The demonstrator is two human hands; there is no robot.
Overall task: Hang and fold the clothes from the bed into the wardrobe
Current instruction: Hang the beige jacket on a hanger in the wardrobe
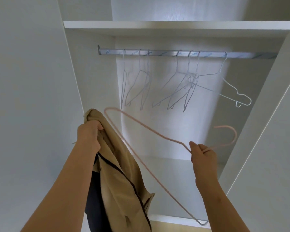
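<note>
Tan jacket (pixel 117 174) bunched in left hand (pixel 89 137), fingers curled tight round its top fold. The rest hangs down past the forearm. Cloth is beige and creased, with a dark zip or trim line running down it and a dark layer showing underneath. It sits low at the left front edge of the wardrobe (pixel 90 72), outside the opening.

Right hand (pixel 203 155) pinches pink hanger (pixel 235 135) at the neck, thumb and fingers closed on the wire. Pink hanger lies sideways, with its hook pointing right. One shoulder end is up beside the jacket's top; cannot tell if touching. The other end is low at the wardrobe's bottom front edge.

Behind, white hangers (pixel 191 77) hang on a metal rail (pixel 166 53) under the shelf (pixel 157 25). Most are bunched left and middle, and one is swung out toward the right end.
</note>
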